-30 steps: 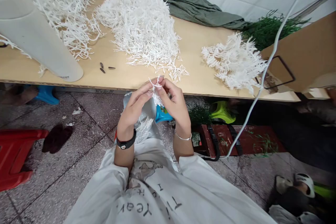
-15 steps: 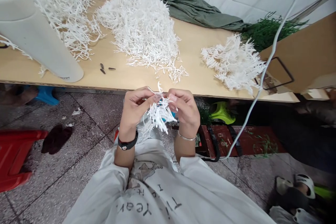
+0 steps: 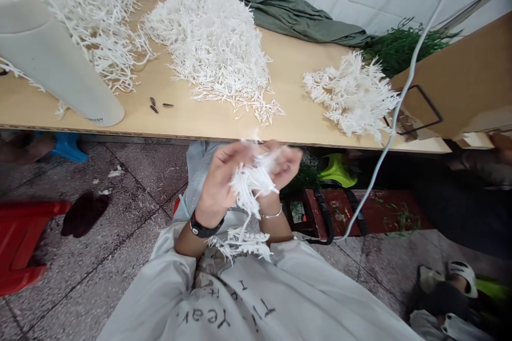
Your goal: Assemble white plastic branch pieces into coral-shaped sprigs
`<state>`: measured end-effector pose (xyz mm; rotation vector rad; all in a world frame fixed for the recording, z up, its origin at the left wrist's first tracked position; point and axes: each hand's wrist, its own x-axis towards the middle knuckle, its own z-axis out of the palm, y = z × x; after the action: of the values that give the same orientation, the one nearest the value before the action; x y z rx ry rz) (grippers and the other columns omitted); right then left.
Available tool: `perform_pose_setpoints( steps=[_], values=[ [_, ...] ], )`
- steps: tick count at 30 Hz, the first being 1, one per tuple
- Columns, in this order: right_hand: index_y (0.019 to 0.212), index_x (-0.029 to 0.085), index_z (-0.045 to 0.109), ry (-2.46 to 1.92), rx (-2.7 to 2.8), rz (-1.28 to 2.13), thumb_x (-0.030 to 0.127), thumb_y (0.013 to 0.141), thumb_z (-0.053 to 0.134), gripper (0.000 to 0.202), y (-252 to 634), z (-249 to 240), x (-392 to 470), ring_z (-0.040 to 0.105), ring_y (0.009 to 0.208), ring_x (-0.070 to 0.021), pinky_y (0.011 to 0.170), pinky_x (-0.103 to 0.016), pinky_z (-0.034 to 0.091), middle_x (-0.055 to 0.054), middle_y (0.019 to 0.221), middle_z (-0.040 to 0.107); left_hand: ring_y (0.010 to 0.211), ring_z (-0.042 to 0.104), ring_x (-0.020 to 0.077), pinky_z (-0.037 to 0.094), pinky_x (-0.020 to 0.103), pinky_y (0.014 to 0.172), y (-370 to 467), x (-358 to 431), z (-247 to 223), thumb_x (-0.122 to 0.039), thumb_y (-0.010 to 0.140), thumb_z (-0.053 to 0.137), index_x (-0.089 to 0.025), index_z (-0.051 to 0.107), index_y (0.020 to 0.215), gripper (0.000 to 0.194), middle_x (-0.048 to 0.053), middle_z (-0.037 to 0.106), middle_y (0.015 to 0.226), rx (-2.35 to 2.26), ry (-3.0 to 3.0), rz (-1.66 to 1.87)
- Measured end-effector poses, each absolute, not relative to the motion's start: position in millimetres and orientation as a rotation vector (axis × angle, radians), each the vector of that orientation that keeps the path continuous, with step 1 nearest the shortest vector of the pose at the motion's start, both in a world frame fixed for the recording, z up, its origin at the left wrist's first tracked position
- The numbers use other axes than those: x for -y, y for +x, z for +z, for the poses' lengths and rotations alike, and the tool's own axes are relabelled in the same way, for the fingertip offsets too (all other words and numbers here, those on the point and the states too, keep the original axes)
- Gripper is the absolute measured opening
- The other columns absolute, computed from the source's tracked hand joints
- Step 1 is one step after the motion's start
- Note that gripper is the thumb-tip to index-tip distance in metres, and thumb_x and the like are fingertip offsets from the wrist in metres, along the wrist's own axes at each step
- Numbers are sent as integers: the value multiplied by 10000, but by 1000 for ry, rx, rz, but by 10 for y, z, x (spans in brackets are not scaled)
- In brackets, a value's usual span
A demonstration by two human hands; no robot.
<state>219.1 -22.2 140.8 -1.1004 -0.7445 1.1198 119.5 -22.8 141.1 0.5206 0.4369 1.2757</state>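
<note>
My left hand (image 3: 221, 177) and my right hand (image 3: 286, 164) are raised close together just in front of the table edge. Between them they hold a white branched strand (image 3: 256, 181), which looks like soft plastic twigs. Its lower end (image 3: 242, 244) dangles in front of my shirt. Both sets of fingers are curled around the strand's upper part, though motion smears the tips, the right hand's most. On the table beyond lies a large heap of short white twig pieces (image 3: 216, 42). To its right sits a smaller white branched clump (image 3: 354, 96).
A white bottle (image 3: 60, 53) stands at the table's left, before a pile of long white strands (image 3: 96, 16). Several dark seeds (image 3: 154, 108) lie near it. Green sprigs (image 3: 404, 45), a cardboard box (image 3: 468, 74) and a hanging pale cable (image 3: 406, 88) are at right.
The strand has unfolded, and a long part of it now hangs toward my lap. My left hand has shifted slightly right and down, while my right hand has turned and blurred.
</note>
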Motion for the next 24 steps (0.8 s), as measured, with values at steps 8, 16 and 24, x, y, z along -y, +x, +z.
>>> perform_pose_setpoints(
  steps=[8,16,24],
  values=[
    [652,217,309,-732,970,740,543,852,454,409,2335,1589,273,86,350,-67,380,-246,186,83,459,118,606,601,87,520,223,576,1076,111,1380,-375,670,771,-221,639,638,205,-33,634,656,-456,827,1667],
    [786,205,475,-808,1179,795,346,879,453,170,2245,1559,318,284,535,-96,513,-243,271,19,628,289,708,640,105,493,229,614,1029,152,1389,-311,750,715,-255,712,764,57,-8,708,793,-618,1184,1679],
    [784,179,501,-1033,1671,518,325,827,612,189,2238,1578,421,295,571,-77,541,-235,267,34,648,371,612,544,70,420,202,554,952,118,1373,-176,744,712,-221,731,770,55,-1,665,732,-612,1304,1589]
  ],
)
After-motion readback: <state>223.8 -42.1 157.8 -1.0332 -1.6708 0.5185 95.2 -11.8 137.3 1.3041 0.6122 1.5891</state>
